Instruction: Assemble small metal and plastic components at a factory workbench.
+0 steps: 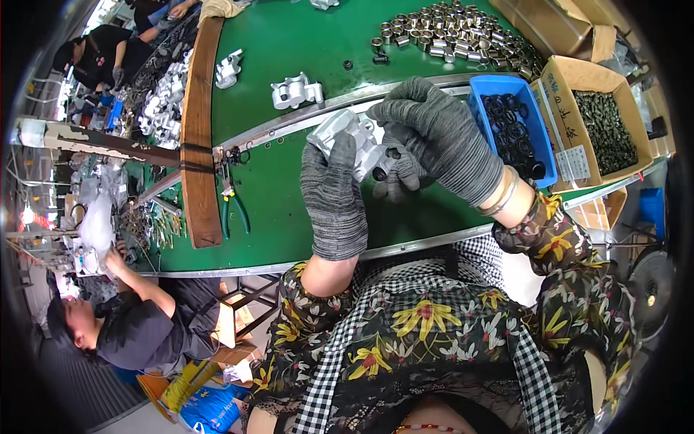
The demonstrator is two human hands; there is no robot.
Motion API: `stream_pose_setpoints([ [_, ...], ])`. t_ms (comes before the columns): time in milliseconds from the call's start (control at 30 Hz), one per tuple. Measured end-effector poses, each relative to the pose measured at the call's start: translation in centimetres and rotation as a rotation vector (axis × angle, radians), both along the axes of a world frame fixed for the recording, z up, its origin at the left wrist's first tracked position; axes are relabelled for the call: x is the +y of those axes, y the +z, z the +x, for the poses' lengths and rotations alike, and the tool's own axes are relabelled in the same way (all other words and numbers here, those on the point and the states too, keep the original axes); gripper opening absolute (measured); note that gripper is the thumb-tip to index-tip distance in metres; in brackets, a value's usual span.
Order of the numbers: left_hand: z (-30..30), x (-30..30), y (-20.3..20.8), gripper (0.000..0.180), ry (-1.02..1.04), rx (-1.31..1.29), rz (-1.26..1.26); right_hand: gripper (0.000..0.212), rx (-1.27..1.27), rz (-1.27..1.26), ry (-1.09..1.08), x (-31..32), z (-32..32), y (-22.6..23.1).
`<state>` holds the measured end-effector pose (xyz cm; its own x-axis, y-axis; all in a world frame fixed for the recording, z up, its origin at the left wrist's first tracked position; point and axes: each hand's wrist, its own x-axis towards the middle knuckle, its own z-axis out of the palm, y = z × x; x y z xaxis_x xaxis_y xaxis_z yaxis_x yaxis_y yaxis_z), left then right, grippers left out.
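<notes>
My left hand point(334, 195), in a grey knit glove, is wrapped round a silver cast-metal brake caliper point(343, 134) above the green table. A round black part point(379, 173) shows at the caliper's lower right end. My right hand point(441, 137), gloved alike, is bent over the caliper's right side with its fingers drawn together; whatever is pinched in them is too small or hidden to make out. Beyond my hands, a similar caliper point(296, 92) lies on the table, and another one point(228, 69) is farther left. A small black ring point(348, 64) lies at the back.
Right of my hands stand a blue bin point(479, 90) of black rubber rings and a cardboard box point(560, 108) of small metal parts. Several metal cylinders point(452, 32) are heaped at the back. Leftward are green-handled pliers point(235, 213), a wooden board point(202, 145) and a seated person point(144, 325).
</notes>
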<state>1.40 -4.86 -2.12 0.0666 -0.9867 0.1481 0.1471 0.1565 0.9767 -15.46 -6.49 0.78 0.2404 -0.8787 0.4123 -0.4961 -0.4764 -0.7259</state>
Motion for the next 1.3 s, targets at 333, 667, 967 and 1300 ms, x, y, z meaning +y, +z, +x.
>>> stream_pose_setpoints([
  [333, -0.4, 0.8, 0.5, 0.032, 0.126, -0.343, -0.063, 0.021, -0.002, -0.204, -0.053, 0.2, 0.9, -1.9],
  [667, -1.1, 1.3, 0.4, 0.046, 0.192, -0.240, -0.029, 0.019, -0.118, -0.136, -0.064, 0.3, 0.9, -1.1],
  [967, -2.5, 1.9, 0.4, 0.046, 0.249, -0.227, -0.107, 0.031, 0.207, -0.199, -0.199, -0.5, 1.0, -1.7],
  [1300, -1.4, 1.1, 0.4, 0.041, 0.285, -0.344, -0.069, 0.037, 0.189, -0.300, -0.129, -1.2, 0.0, 0.8],
])
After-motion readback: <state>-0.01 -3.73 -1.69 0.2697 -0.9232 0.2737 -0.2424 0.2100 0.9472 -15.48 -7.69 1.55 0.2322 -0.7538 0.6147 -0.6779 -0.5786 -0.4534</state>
